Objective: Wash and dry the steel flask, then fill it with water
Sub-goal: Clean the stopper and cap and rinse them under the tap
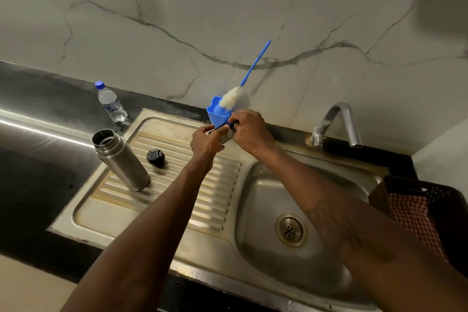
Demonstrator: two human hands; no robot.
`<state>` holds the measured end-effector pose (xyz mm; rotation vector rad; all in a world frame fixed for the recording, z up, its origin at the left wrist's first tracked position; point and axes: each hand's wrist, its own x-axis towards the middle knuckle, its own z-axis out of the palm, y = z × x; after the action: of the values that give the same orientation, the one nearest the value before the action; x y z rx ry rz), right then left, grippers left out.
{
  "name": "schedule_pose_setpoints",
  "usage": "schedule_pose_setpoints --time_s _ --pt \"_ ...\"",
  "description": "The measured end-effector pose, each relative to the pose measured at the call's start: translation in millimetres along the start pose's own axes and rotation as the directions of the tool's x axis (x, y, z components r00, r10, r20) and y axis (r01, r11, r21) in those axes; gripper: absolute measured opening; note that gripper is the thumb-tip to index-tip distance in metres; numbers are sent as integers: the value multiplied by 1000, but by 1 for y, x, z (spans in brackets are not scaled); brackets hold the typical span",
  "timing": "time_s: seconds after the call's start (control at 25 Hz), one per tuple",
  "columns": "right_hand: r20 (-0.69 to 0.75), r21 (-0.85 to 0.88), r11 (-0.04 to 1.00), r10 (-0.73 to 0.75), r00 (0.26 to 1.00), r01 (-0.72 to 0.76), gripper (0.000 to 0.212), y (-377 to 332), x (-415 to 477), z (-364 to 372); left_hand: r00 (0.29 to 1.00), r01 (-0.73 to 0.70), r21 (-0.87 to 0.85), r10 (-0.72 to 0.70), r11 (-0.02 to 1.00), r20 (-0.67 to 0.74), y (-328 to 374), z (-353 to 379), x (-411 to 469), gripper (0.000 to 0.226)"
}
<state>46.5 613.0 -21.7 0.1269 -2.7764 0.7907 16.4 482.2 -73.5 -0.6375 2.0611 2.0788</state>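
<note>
The steel flask [121, 159] stands upright and uncapped at the left end of the drainboard [177, 200]. Its black lid [155, 157] lies on the ribs just to its right. Both hands meet at the back of the sink, in front of a blue holder [217, 113]. My left hand [205, 143] and my right hand [250, 132] have their fingers curled on a small grey and dark object [227, 134] between them. Most of that object is hidden, so I cannot tell what it is. A bottle brush [229, 100] with a long blue handle leans in the holder.
The steel basin [268, 205] with its drain lies below my right arm, and the tap [339, 121] stands at the back right with no water running. A plastic water bottle [111, 102] is on the black counter. A dark basket [425, 200] holding a checked cloth sits at the right.
</note>
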Motion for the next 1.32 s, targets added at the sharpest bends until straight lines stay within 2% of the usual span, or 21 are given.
schedule_pose_setpoints --time_s 0.12,0.16,0.2,0.28,0.32,0.4,0.52,0.68,0.76,0.8,0.88,0.96,1.04,1.12,1.2,1.24,1.32 --pt "73 -191 947 -250 965 260 22 -3 49 -1 997 -73 123 73 990 12 11 3 22 64" --pt "144 -310 890 -304 942 335 23 -4 66 2 994 -107 182 103 978 26 13 5 28 64" --pt "231 -470 791 -319 919 392 23 -4 82 5 990 -143 251 136 957 44 14 6 33 65" --pt "352 -735 518 -259 900 437 19 -8 106 8 977 -214 364 195 907 87 16 10 41 68" --pt "383 -802 425 -175 907 420 15 -13 114 8 971 -241 401 219 884 100 18 12 44 69" --pt "401 -864 345 28 916 367 20 -20 123 12 963 -270 446 245 854 114 20 14 48 71" --pt "381 -873 385 156 911 299 25 -23 128 19 958 -285 459 245 841 146 20 15 52 73" --pt "393 -843 451 144 908 293 27 -23 130 13 961 -278 480 240 832 139 21 14 52 58" --pt "353 -849 465 141 925 253 28 -25 127 2 961 -277 472 237 837 144 20 17 48 54" --pt "327 -853 466 127 936 235 29 -26 126 -5 961 -276 470 232 839 150 18 18 48 61" --pt "291 -858 469 109 950 209 32 -29 123 -19 961 -277 489 225 827 163 16 22 47 90" --pt "253 -851 496 103 962 171 35 -34 117 -37 964 -265 483 216 835 155 18 28 43 101" --pt "199 -823 558 100 975 111 42 -36 111 -56 967 -253 436 220 864 127 21 29 38 97" --pt "163 -743 668 123 979 39 54 -32 99 -73 971 -237 368 210 899 111 23 25 31 90" --pt "204 -621 783 209 956 -38 63 -23 77 -86 974 -217 274 189 937 123 23 17 24 81" --pt "232 -552 829 254 939 -88 60 -17 64 -91 973 -214 247 183 945 144 23 12 20 77" --pt "262 -419 893 294 919 -167 38 -2 41 -98 959 -254 244 212 936 187 25 2 12 72"
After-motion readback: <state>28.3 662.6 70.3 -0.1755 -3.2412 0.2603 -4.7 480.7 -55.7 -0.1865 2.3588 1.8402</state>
